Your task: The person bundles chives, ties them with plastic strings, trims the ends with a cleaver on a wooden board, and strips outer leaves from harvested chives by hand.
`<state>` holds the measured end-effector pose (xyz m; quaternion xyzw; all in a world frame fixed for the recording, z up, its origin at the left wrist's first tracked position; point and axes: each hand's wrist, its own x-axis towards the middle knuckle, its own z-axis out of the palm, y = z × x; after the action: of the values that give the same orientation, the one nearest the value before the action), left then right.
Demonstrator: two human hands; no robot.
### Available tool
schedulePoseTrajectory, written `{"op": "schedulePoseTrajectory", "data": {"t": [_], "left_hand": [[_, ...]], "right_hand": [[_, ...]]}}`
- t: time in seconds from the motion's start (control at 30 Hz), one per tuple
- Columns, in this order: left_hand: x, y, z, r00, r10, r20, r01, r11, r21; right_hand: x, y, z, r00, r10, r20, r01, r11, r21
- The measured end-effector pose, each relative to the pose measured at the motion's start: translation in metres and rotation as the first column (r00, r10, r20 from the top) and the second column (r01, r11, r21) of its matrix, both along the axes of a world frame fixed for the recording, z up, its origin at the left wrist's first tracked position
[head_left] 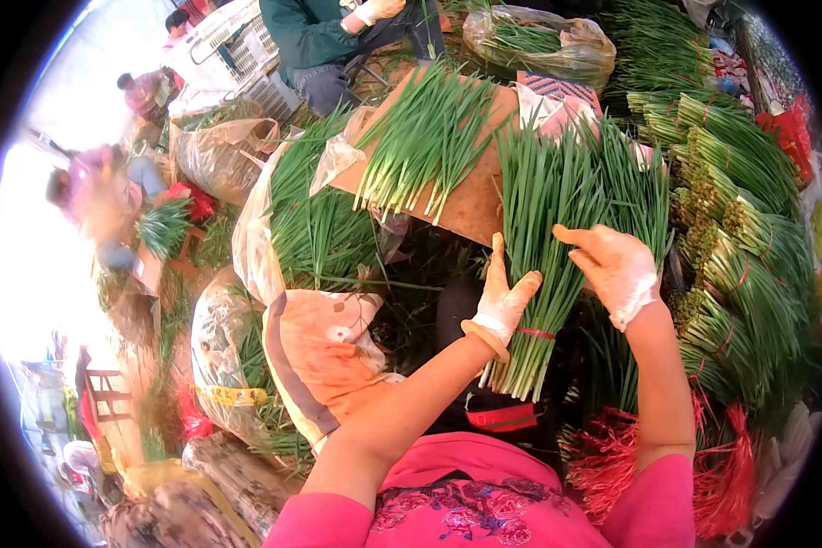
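Observation:
A bundle of long green leafy stalks [543,228] lies in front of me, its pale stem ends toward my body and a red tie [536,333] around its lower part. My left hand [502,297], in a thin stained glove, rests against the bundle's left side with its fingers apart. On the right, my gloved right hand [612,265] is beside the bundle with its fingers spread, the index finger reaching over the leaves. Loose stalks [429,137] lie on a brown board [484,205] beyond my left hand. More leaves show behind my right hand.
Tied bundles [740,265] are stacked at the right, above red strings [612,457]. Plastic bags of stalks [324,210] stand at the left. A person in a green sleeve [306,36] sits across the board; other people are at the far left.

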<state>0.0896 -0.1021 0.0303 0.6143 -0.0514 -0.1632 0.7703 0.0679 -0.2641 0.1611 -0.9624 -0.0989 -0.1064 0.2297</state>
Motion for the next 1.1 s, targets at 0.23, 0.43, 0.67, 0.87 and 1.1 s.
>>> {"op": "schedulePoseTrajectory", "data": {"t": [0.23,0.43,0.67,0.87,1.1], "left_hand": [[0.000,-0.003,0.000,0.997,-0.009,0.073,0.007,0.999,0.034],[-0.005,-0.007,0.020,0.986,0.000,0.164,-0.048,0.956,0.290],[-0.011,-0.016,0.029,0.959,-0.103,0.265,-0.029,0.893,0.450],[-0.009,-0.017,0.019,0.954,-0.090,0.287,-0.051,0.891,0.450],[-0.006,0.000,0.022,0.946,-0.073,0.317,-0.042,0.938,0.343]], "right_hand": [[0.025,0.007,-0.013,0.963,0.159,-0.218,-0.252,0.823,-0.510],[0.034,-0.004,0.013,0.988,-0.151,-0.024,0.151,0.943,0.297],[0.103,0.034,-0.003,0.999,0.038,0.037,-0.006,0.770,-0.638],[0.137,0.037,-0.003,0.942,0.229,-0.245,-0.048,0.815,0.578],[0.097,0.002,0.095,0.838,0.533,-0.122,-0.306,0.643,0.702]]}}
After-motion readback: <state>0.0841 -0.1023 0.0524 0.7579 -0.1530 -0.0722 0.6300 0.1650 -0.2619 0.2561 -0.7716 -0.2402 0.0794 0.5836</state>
